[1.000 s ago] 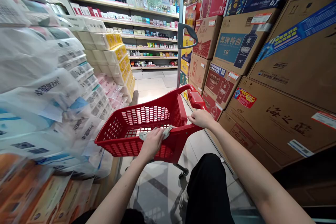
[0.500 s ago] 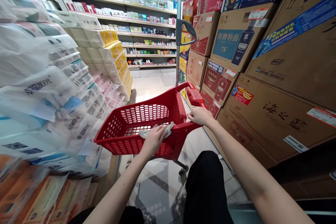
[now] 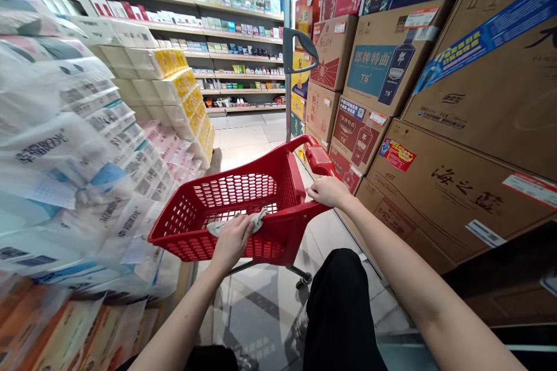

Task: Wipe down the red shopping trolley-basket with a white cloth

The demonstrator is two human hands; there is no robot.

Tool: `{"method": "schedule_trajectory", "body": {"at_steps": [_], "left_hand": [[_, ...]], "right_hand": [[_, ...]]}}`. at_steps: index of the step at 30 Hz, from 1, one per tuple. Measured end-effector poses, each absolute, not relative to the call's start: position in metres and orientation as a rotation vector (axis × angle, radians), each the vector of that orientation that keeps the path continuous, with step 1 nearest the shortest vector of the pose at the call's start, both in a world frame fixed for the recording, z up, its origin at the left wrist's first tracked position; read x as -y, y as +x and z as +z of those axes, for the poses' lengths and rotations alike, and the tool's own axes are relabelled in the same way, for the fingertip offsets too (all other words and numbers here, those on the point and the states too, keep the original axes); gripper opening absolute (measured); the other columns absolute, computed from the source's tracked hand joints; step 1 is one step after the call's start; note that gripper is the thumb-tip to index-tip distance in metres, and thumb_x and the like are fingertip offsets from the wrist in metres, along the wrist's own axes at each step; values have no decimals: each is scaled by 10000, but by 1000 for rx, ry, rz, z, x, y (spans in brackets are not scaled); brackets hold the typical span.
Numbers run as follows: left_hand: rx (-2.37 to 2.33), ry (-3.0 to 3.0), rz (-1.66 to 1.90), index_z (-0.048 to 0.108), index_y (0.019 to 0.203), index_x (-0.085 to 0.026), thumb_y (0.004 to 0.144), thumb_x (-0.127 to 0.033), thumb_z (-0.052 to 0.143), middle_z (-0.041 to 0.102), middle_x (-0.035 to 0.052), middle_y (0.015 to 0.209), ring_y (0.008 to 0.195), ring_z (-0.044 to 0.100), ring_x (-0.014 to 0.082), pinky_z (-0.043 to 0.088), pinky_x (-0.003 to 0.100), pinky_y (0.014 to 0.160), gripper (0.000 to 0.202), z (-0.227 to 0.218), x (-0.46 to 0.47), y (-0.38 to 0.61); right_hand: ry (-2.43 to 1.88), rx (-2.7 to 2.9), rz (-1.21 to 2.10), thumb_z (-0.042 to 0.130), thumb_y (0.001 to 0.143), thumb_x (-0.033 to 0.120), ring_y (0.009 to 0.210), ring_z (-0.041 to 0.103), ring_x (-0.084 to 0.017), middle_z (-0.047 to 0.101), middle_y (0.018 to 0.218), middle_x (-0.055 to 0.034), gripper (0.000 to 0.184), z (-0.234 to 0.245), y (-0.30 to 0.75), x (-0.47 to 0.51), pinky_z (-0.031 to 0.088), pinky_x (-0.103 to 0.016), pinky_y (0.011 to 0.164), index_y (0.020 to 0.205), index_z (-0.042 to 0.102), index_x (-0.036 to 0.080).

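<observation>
A red plastic shopping cart (image 3: pixel 270 243) with a perforated basket stands in front of me, angled to the left. My left hand (image 3: pixel 235 239) presses a pale cloth (image 3: pixel 260 220) on the near rim of the basket, its fingers closed over it. Part of the cloth hangs inside the rim. My right hand (image 3: pixel 329 192) is wrapped around the near end of the cart's red handle (image 3: pixel 319 161). I see only floor through the holes of the basket.
On the left rise stacked tissue packs (image 3: pixel 100 185) in plastic wrap. Cardboard cartons (image 3: pixel 461 179) are piled close on the right. A metal pole with a grey handle (image 3: pixel 300 51) stands beyond the cart, and stocked shelves (image 3: pixel 243 40) line the back. Tiled floor (image 3: pixel 243 133) runs between.
My left hand has slid the cloth along the near rim, leftward toward the front of the cart. My right hand keeps its grip on the handle. The whole view has shifted slightly.
</observation>
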State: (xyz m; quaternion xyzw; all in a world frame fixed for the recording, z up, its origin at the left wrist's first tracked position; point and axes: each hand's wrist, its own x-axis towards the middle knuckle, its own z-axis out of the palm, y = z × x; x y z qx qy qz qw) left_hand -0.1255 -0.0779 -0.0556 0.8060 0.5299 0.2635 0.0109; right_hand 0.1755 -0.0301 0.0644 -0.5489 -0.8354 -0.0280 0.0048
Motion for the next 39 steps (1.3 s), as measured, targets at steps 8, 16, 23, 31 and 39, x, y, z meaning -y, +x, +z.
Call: {"method": "schedule_trajectory", "body": {"at_steps": [8, 16, 23, 31, 39], "left_hand": [[-1523, 2556, 825, 530, 1198, -208, 950, -356, 269, 601, 72, 996, 905, 532, 203, 425, 346, 793, 389, -32, 76, -79], [-1645, 2641, 908, 458, 1268, -218, 930, -267, 316, 564, 96, 1031, 995, 495, 252, 402, 415, 856, 370, -38, 81, -37], [-1708, 2640, 992, 400, 1325, -221, 919, -218, 311, 549, 116, 1095, 1050, 485, 261, 352, 471, 978, 416, -42, 86, -34], [-1761, 2509, 1142, 419, 1298, -211, 919, -244, 338, 540, 116, 1188, 1143, 458, 262, 300, 492, 1044, 389, -64, 82, -69], [-1537, 2547, 1146, 275, 1412, -208, 936, -245, 298, 440, 124, 1356, 1284, 366, 245, 248, 490, 1091, 478, -46, 80, -22]], "right_hand": [[-1766, 2612, -129, 307, 937, 400, 852, 629, -198, 697, 905, -105, 479, 65, 169, 30, 390, -256, 705, 859, 725, 179], [-1744, 2565, -286, 255, 960, 387, 852, 647, -220, 702, 879, -123, 524, 61, 166, 35, 420, -279, 706, 867, 717, 159], [-1747, 2514, -306, 206, 961, 482, 863, 655, -220, 703, 903, -141, 611, 51, 155, 52, 429, -285, 717, 894, 714, 149], [-1683, 2527, -317, 229, 961, 433, 827, 654, -217, 703, 889, -149, 584, 51, 156, 56, 410, -280, 712, 879, 724, 133], [-1644, 2535, -358, 229, 956, 382, 800, 653, -223, 706, 879, -136, 558, 49, 157, 49, 406, -289, 683, 864, 720, 133]]}}
